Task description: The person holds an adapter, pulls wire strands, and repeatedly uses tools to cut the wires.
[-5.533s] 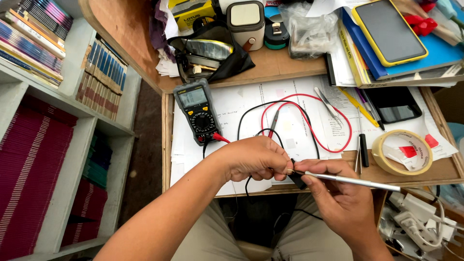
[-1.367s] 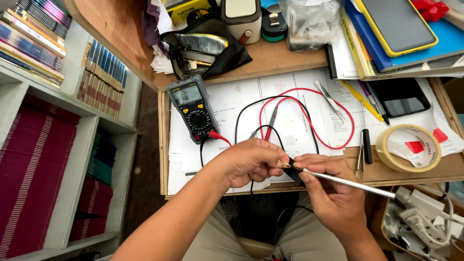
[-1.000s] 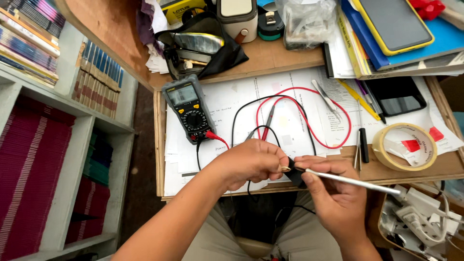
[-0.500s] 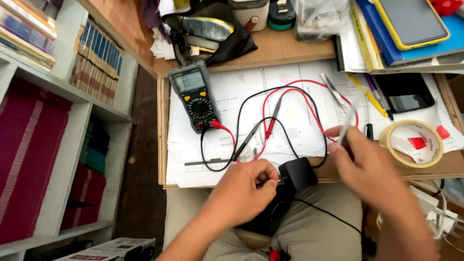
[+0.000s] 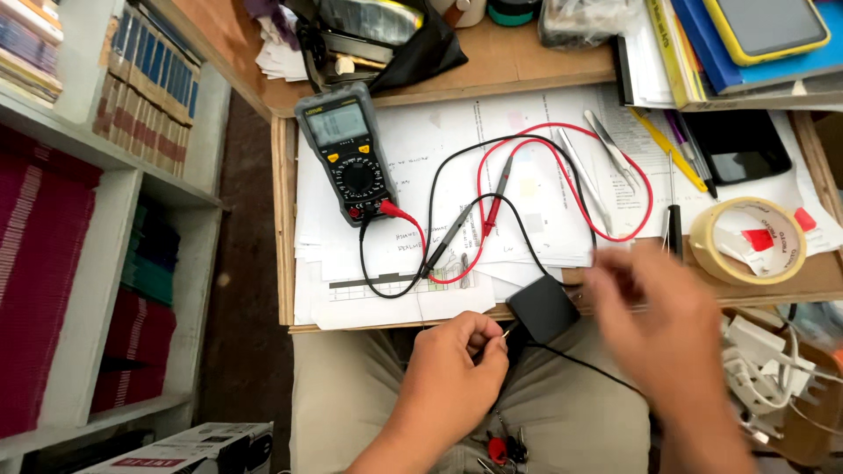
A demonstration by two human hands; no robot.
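Left hand pinches black adapter; right hand blurred beside it

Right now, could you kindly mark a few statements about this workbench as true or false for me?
1. The left hand holds a small black box by its cable end. True.
2. The multimeter lies in the person's lap. False: it lies on the papers on the desk.
3. The right hand is blurred. True.
4. The roll of tape sits left of the multimeter. False: it sits far to its right.
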